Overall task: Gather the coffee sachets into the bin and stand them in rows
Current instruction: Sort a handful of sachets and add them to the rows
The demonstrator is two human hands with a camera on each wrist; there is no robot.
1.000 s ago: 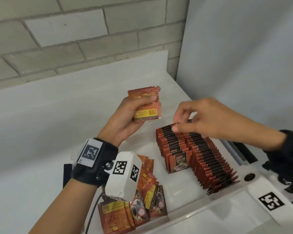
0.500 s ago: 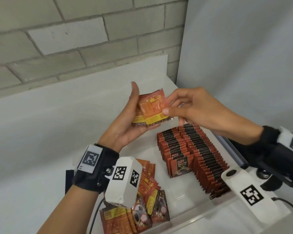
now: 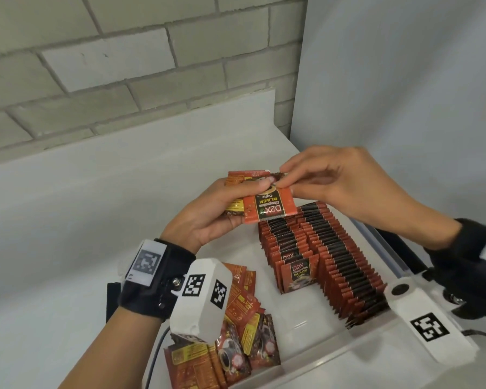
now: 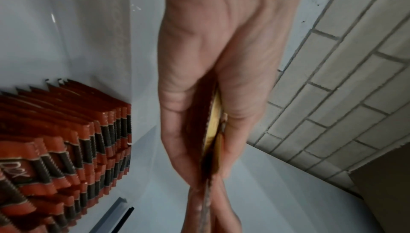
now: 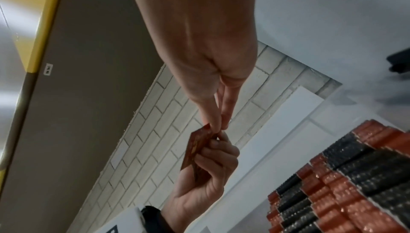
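We see even, soft indoor light in the head view, with faint shadows under the hands. The brick wall (image 3: 101, 68) bows towards the picture's edges. In both wrist views the close skin is smeared and soft, and the standing sachets (image 4: 66, 140) blur near the frame's edge. Small glints sparkle on their foil (image 5: 346, 184).

a white table (image 3: 68, 220) set against a grey brick wall (image 3: 96, 80). directly on it sits a clear plastic bin (image 3: 320, 357), near the table's right edge. a small black object (image 3: 111, 301) lies left of the bin.
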